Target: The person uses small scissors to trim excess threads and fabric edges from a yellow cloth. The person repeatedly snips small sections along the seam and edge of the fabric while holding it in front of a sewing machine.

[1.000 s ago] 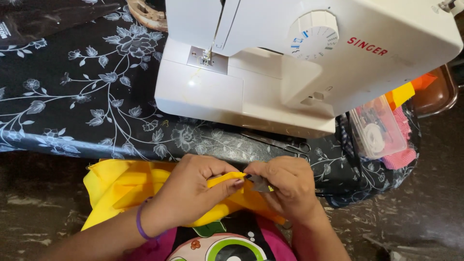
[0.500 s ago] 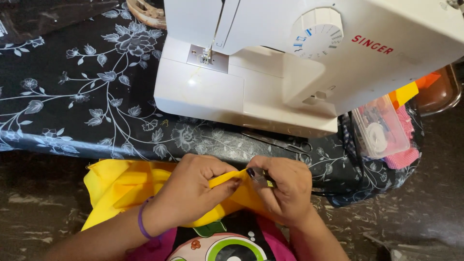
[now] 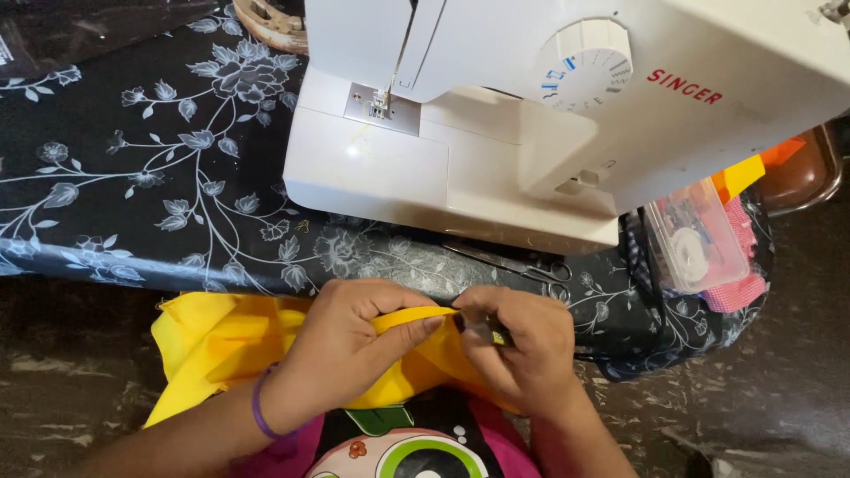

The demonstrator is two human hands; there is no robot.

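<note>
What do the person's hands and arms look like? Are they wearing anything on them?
Both are bare: no gloves and no sleeves show on the forearms. The left hand has a thin purple band around its wrist. The right hand shows no band, ring or watch. The fingernails look short and plain.

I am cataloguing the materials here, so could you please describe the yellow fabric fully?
The yellow fabric looks like plain, bright, thin woven cloth, bunched in loose folds on the person's lap just below the table edge. The left hand and right hand pinch a narrow folded edge of it between them, pulled taut.
</note>
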